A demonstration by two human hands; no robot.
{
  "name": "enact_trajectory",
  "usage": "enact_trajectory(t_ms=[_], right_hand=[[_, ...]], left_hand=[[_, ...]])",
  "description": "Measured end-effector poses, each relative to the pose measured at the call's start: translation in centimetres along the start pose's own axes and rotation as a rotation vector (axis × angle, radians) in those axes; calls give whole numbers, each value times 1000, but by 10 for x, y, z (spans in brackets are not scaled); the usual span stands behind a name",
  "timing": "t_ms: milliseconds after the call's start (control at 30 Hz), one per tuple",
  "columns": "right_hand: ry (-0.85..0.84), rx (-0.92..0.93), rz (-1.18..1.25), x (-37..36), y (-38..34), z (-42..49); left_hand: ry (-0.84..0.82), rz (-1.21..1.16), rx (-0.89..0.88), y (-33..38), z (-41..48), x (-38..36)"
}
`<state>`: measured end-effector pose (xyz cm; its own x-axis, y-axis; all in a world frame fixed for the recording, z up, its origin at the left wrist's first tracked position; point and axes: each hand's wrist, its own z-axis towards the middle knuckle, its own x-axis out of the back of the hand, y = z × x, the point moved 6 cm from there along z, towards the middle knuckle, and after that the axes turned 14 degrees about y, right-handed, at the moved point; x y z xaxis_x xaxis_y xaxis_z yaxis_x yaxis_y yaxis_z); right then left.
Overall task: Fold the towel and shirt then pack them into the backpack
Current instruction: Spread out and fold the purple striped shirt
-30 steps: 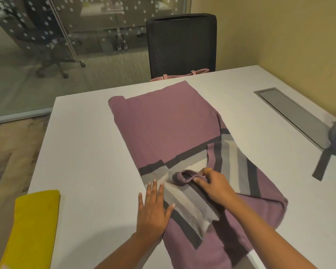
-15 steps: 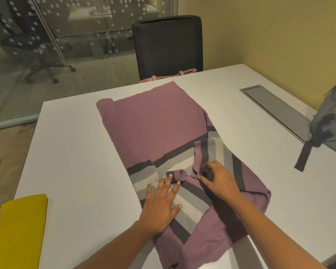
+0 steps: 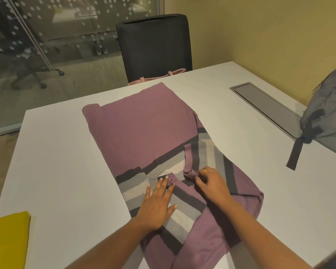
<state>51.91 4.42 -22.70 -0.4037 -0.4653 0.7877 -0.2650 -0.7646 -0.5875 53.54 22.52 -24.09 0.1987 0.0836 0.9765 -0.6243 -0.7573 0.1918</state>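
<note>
Shirt (image 3: 144, 129) under left fingers (image 3: 162, 184), right fingers (image 3: 200, 183) pinching

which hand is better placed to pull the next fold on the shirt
Right, probably: the right hand pinches a rolled edge of the shirt, while the left hand lies flat on it, pinning it.

No legible txt, label, brand, no. or sign is found in the head view. Only plain stripes are shown on the shirt (image 3: 144, 133). No readable marking is seen on the backpack (image 3: 330, 113). Only a dot pattern is carried by the glass wall (image 3: 47, 35).
</note>
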Motion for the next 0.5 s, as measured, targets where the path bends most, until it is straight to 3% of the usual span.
enact_trajectory(t_ms=[100,167,267,400,500], right_hand=[[68,-229,357,16,-1,2],[47,-234,479,27,-7,2],[-44,-170,537,35,-18,-5],[-253,-96,487,28,-19,-18],[-463,52,251,15,-17,-22]], left_hand=[[127,-123,-30,5,8,10],[273,-321,25,6,15,25],[390,-621,264,1,36,41],[282,-1046,663,-7,77,37],[272,-1065,685,-13,106,40]])
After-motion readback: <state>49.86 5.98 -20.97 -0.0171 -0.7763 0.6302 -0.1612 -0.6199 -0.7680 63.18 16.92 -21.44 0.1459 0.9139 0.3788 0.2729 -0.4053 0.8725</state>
